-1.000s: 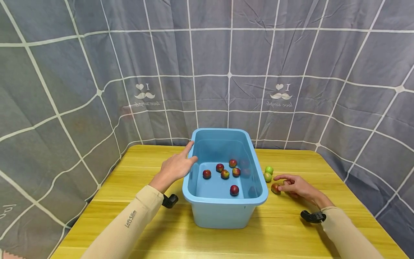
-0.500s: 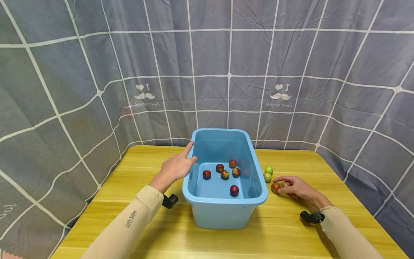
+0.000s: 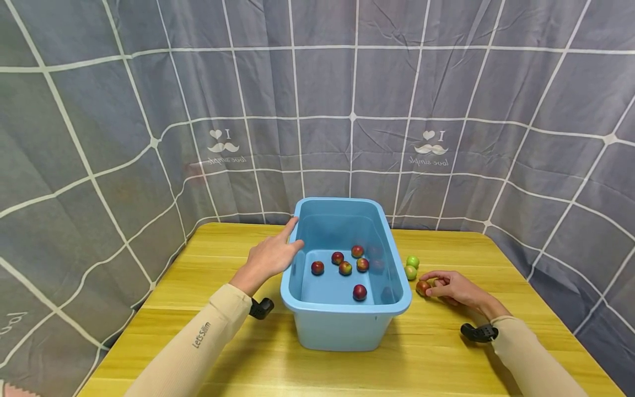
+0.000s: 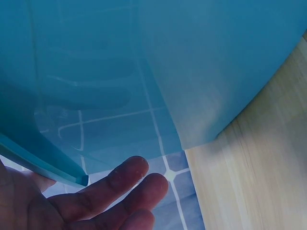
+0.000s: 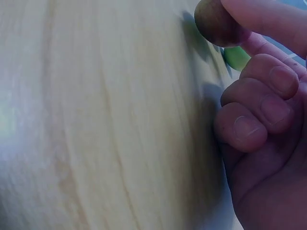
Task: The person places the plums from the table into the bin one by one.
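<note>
In the head view my left hand [image 3: 270,255] rests on the left rim of a light blue plastic basin [image 3: 347,310]. Its index finger lies straight along the rim and the thumb reaches over the inner side; the left wrist view has the other fingers [image 4: 136,184] extended outside the wall. My right hand [image 3: 458,291], to the right of the basin, pinches a reddish-brown plum [image 3: 423,288] between thumb and index finger, low over the table. In the right wrist view the remaining fingers are folded toward the palm. Several dark red plums [image 3: 359,292] lie scattered on the basin floor.
Two green round fruits [image 3: 412,267] sit against the basin's right side, just beyond the right hand. The yellow wooden table [image 3: 228,242] carries everything. A grey checked curtain [image 3: 322,143] closes off the back and sides.
My right index finger has come down onto the plum, so thumb and finger now pinch it. The left hand and basin have stayed put.
</note>
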Available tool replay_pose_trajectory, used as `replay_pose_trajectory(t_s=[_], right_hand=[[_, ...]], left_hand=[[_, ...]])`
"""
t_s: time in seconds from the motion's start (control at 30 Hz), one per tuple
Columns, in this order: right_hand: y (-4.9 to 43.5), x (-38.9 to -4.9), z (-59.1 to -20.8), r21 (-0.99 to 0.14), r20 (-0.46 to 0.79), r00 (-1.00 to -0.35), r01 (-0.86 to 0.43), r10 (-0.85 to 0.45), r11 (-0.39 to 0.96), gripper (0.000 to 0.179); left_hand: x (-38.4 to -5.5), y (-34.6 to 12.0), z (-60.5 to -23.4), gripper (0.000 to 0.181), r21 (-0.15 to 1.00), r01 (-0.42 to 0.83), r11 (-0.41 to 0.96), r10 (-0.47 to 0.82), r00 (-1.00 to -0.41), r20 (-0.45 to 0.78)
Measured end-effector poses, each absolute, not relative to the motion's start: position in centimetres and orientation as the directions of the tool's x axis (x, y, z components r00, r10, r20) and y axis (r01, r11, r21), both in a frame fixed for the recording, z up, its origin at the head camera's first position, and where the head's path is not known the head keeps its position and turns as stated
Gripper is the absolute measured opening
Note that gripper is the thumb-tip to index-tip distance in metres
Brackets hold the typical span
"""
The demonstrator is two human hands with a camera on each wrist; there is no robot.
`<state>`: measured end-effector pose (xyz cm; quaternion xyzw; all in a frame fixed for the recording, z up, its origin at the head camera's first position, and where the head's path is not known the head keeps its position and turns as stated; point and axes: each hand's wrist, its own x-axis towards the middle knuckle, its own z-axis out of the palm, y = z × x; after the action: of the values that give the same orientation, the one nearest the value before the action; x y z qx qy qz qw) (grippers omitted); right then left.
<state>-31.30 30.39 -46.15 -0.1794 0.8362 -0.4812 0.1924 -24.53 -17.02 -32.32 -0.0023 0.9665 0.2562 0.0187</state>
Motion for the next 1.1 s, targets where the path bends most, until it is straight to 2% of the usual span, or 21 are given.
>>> replay_pose_trajectory(t_s=[0.43,0.77,1.1], right_hand=[[30.3,-31.2,-45.2,-0.886,-0.167,-0.853,-0.091,-0.495,0.455,0.05],[29.5,-31.8,-43.3,-0.866,-0.122,-0.856,-0.155,-0.502,0.475,0.041],[29.0,-32.7,-40.2,-0.879,-0.072,-0.837,-0.203,-0.542,0.431,0.036]], left_hand=[[-24.6,-17.0,-32.4,0.071,0.494,-0.018,0.869,0.004,-0.999,-0.044],[-24.6,-16.9,-32.3,0.072,0.479,-0.017,0.878,0.008,-0.999,-0.05],[-24.6,-17.0,-32.2,0.072,0.474,-0.017,0.88,0.008,-0.999,-0.05]])
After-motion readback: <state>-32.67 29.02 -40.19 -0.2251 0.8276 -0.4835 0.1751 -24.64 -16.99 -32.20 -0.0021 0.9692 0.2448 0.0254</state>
